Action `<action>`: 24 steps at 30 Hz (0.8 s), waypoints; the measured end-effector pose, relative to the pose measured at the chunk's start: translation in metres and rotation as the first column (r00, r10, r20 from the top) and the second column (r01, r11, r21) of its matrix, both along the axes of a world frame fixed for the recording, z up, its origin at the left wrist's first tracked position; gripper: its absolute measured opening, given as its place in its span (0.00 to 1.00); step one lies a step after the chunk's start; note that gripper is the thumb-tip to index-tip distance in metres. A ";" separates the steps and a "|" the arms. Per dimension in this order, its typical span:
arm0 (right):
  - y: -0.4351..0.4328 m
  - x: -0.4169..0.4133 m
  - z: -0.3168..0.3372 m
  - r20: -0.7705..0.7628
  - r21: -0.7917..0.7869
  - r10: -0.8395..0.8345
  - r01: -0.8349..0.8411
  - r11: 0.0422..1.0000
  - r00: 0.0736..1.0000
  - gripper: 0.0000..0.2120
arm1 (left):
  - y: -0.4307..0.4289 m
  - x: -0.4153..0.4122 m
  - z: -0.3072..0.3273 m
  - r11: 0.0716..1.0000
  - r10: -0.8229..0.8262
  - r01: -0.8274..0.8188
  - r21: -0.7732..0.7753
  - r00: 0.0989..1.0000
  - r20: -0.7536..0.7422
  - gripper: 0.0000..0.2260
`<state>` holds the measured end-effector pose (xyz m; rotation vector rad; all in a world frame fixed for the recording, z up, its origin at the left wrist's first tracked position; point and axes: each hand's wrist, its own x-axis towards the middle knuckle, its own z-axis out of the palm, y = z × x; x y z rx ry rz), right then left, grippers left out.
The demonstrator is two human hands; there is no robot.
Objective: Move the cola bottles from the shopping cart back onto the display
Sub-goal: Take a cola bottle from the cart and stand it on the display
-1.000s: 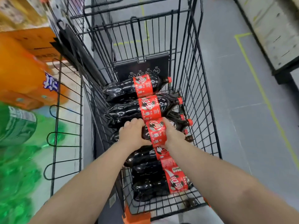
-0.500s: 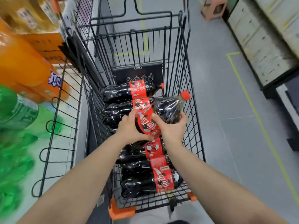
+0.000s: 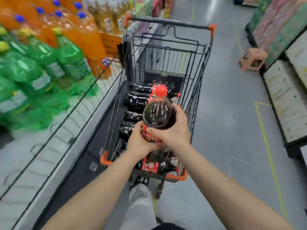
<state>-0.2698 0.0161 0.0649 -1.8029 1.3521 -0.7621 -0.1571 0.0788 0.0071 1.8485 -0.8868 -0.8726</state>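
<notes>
left hand (image 3: 139,143), left forearm (image 3: 96,190): bare | right hand (image 3: 174,135), right forearm (image 3: 224,185): bare | trouser leg (image 3: 141,205): light grey, 6 o'clock | shoe (image 3: 141,180): dark, blurred

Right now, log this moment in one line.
left hand: grips cola bottle | right hand: grips cola bottle | shopping cart: more bottles inside

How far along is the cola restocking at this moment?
Done: nothing confirmed; no cola shows on the display shelf in view. In hand: the left hand and right hand grip one cola bottle, cap up, above the shopping cart. Left: at least four other cola bottles lying in the cart, plus placing this one.
</notes>
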 end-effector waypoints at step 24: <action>0.261 0.216 0.157 0.197 -0.284 0.749 -0.694 0.662 0.633 0.46 | 0.336 0.141 0.161 0.661 0.750 -0.708 -0.249 0.610 0.257 0.41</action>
